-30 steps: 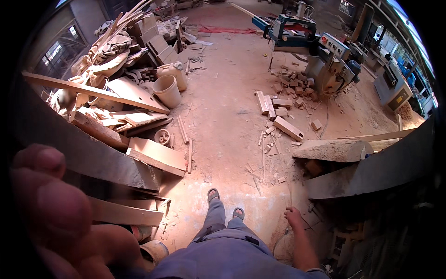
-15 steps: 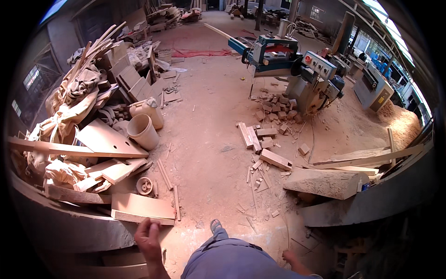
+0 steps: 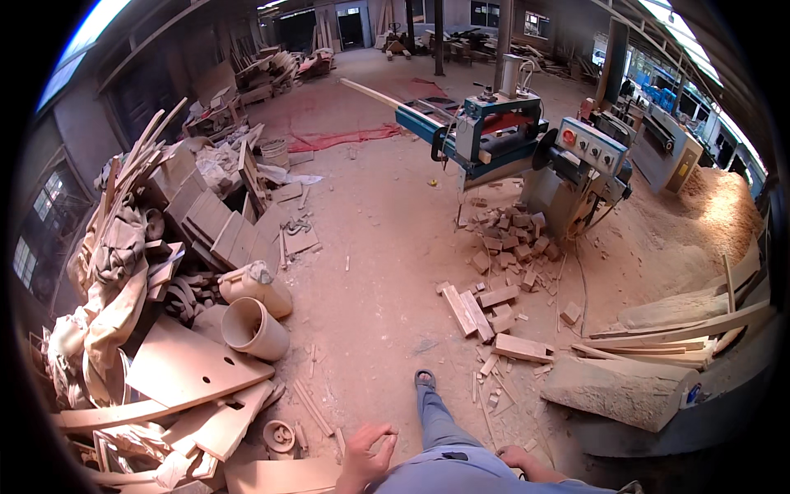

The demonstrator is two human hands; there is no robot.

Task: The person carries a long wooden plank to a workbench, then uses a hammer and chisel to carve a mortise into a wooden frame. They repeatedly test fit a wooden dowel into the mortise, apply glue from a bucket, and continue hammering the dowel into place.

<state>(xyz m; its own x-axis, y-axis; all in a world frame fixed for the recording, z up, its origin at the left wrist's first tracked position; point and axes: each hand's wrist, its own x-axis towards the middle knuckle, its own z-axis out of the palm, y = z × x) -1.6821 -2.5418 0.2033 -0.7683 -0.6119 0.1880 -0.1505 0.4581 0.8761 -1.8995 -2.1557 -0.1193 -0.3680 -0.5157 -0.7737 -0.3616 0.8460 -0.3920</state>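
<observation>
Left hand (image 3: 368, 455) low over the near side of the floor (image 3: 374, 255); fingers half curled, narrow gap between thumb and forefinger, no object seen between them; right hand (image 3: 517, 458) tucked beside the hip, partly behind the shirt (image 3: 448, 477); can't tell how its fingers stand or if they hold anything.

Nearest thing to the left hand is the pale board (image 3: 276, 477), at the floor's near left corner, cut off by the view; whether the hand touches it, can't tell; small tub (image 3: 279, 436) with wooden bits just beyond it; bucket (image 3: 255, 329) and jerrycan (image 3: 262, 288) further up, along the scrap heap (image 3: 177, 206) on the floor's left edge.

Right of the floor: teal machine (image 3: 498, 136) with a long strip (image 3: 370, 93) sticking out of its left end; block pile (image 3: 510, 239) at its foot; squared timbers (image 3: 469, 311) nearer; thick slab (image 3: 613, 391) by the near right corner; sawdust heap (image 3: 716, 214) along the right edge.

Status, my read: blocks look already cut short; they lie loose, not stacked; scrap heap unsorted; no piece seen being worked by either hand.
</observation>
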